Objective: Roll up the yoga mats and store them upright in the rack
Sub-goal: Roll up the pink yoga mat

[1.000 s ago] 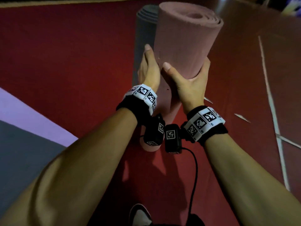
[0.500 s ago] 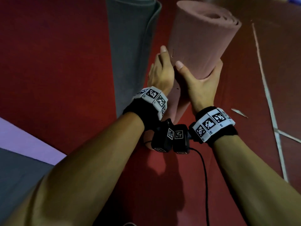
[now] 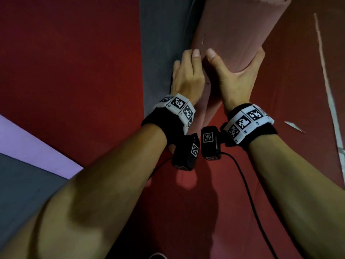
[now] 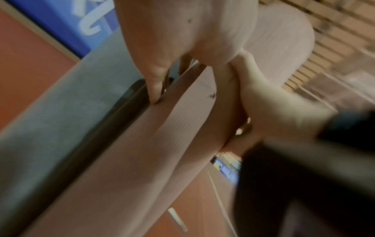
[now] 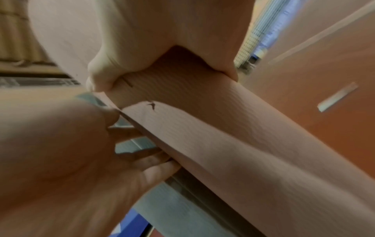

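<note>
A rolled pink yoga mat (image 3: 233, 30) stands upright on the red floor, its top cut off by the head view's edge. My left hand (image 3: 186, 71) grips its left side, thumb in front and fingers behind. My right hand (image 3: 235, 77) grips the right side. A rolled grey mat (image 3: 162, 43) stands upright just left of it, close behind my left hand. The left wrist view shows the pink mat (image 4: 142, 152) beside the grey mat (image 4: 61, 112). In the right wrist view my right hand (image 5: 162, 40) wraps round the pink mat (image 5: 243, 144), with my left hand (image 5: 71, 152) alongside.
A purple mat (image 3: 28, 146) and a grey mat (image 3: 22, 193) lie flat at the lower left. White tape lines (image 3: 324, 71) run along the red floor on the right. A black cable (image 3: 248, 184) hangs from my right wrist. A blue banner (image 4: 71, 24) shows behind.
The pink roll and both hands have shifted right and nearer in view, so its top is now cut off. The grey roll, earlier behind it, now stands clear on its left.
</note>
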The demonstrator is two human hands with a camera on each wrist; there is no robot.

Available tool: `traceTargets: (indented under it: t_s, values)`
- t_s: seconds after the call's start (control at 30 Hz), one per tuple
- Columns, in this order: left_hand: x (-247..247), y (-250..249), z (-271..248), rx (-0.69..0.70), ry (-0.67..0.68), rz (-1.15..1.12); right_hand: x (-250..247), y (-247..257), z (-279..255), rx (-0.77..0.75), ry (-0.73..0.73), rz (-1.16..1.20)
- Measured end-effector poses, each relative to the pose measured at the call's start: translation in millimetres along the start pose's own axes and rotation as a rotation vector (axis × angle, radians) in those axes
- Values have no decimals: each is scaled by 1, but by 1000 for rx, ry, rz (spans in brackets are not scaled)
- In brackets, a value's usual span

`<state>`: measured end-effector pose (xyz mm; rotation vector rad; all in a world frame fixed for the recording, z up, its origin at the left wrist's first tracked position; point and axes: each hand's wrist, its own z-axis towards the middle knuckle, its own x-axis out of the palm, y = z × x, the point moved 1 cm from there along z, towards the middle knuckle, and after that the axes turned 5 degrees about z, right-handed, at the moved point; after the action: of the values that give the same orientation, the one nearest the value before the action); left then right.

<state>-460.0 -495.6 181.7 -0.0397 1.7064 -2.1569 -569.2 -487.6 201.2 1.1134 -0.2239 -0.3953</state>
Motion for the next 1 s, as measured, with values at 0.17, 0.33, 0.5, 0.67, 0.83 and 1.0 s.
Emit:
traceTargets:
  t_s: [0.17, 0.33, 0.5, 0.67, 0.83, 1.0]
  values:
    - [2, 5, -6, -33, -33, -17, 1, -4, 2, 24, 23, -7]
    - [5, -4, -12, -73, 5, 8, -11, -8, 5, 86, 75, -13]
    - [7, -8, -17, -150, 50, -18, -26, -34, -9, 238, 211, -49]
    - [8, -4, -20, -216, 85, -9, -31, -36, -10, 271, 225, -69]
    - [8, 2, -22, -247, 98, -15, -30, -35, -7, 291, 215, -63]
    - [4, 2, -27, -253, 112, -8, -30, -29, -16, 295, 188, -103]
